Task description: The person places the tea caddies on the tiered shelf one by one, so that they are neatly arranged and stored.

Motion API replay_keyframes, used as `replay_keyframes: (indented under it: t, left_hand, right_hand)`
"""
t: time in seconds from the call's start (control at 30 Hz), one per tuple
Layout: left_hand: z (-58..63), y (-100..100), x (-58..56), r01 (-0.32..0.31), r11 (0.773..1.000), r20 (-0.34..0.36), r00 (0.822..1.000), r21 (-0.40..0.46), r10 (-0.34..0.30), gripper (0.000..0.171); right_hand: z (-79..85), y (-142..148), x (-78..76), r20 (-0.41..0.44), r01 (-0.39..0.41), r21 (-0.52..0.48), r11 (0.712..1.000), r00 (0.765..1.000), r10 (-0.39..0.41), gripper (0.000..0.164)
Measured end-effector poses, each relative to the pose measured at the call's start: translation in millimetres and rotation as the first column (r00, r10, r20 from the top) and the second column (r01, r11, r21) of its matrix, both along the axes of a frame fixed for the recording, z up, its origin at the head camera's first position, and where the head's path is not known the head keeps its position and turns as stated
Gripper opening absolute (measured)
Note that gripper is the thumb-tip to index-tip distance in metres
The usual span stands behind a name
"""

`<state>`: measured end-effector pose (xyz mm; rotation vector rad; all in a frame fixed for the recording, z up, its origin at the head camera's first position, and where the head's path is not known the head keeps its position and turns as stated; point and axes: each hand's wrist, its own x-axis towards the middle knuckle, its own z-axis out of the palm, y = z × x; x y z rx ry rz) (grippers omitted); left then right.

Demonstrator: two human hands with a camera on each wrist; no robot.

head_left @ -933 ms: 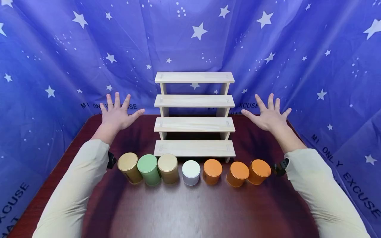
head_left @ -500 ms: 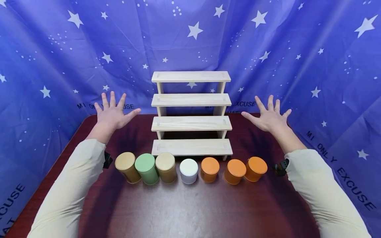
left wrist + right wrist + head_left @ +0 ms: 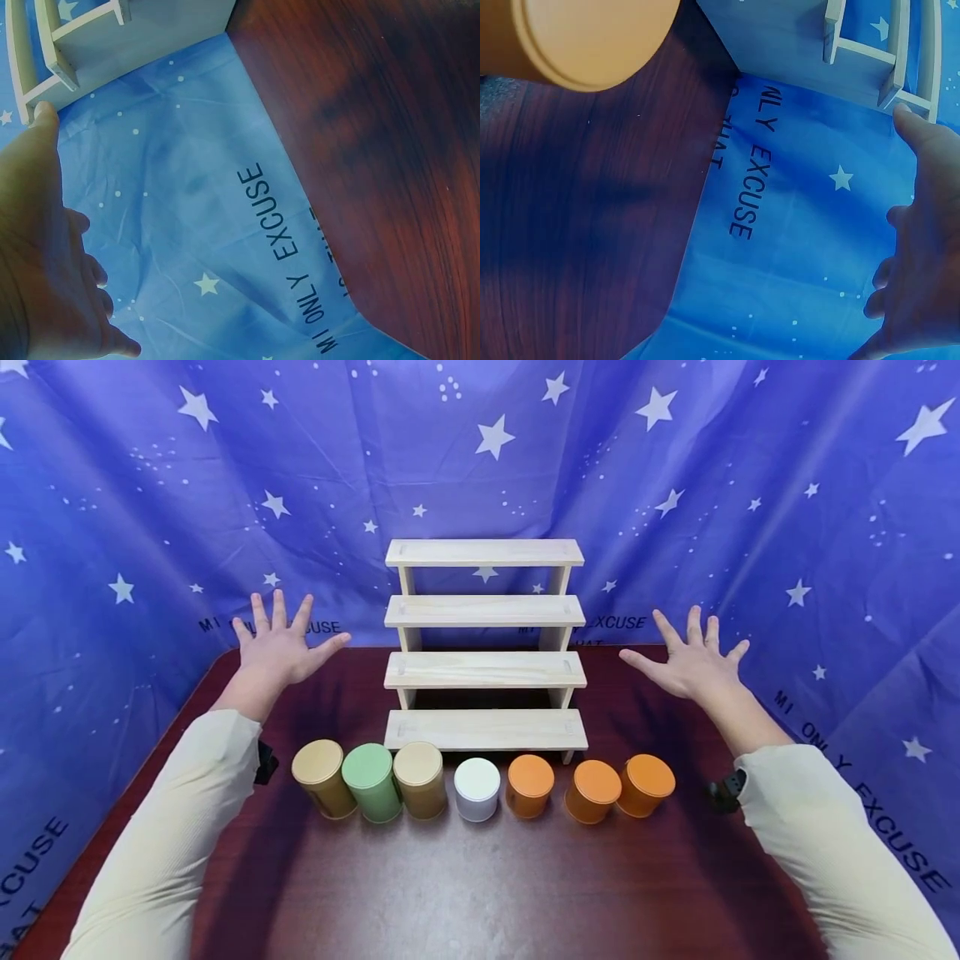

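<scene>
My left hand hovers over the table's back left, fingers spread and straight, holding nothing. Over the back right my right hand is spread the same way, also holding nothing. Between them stands a pale wooden four-tier step rack with bare shelves. A row of lidded round tins lines its front: a gold tin, a green tin, a paler gold tin, a short white tin, then orange tins on the right. In the right wrist view, one orange tin looms at the top left.
The tins and rack stand on a dark red wooden table. Behind and beside it hangs a blue curtain with white stars and black lettering. Each wrist wears a small black camera below a cream sleeve.
My right hand has shifted slightly right and my left hand slightly left. The head view has moved a little. The tins and rack stay in place.
</scene>
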<state>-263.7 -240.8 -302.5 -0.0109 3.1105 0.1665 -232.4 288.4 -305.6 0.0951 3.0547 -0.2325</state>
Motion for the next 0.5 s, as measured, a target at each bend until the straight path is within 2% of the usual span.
replay_keyframes:
  t: [0.33,0.5]
  left_hand:
    - [1.8,-2.4,0.9,-0.010,1.000,0.008,1.000,0.006,0.010,0.102]
    - [0.9,-0.3,-2.9,-0.002,0.996,0.026,1.000,0.085,0.000,0.101]
  right_hand:
    - [-4.5,7.7,7.0,0.030,-0.018,-0.025,1.000,0.999,0.019,0.095]
    - [-4.7,14.0,12.1,0.026,-0.028,-0.030,0.999,0.999,0.029,0.095]
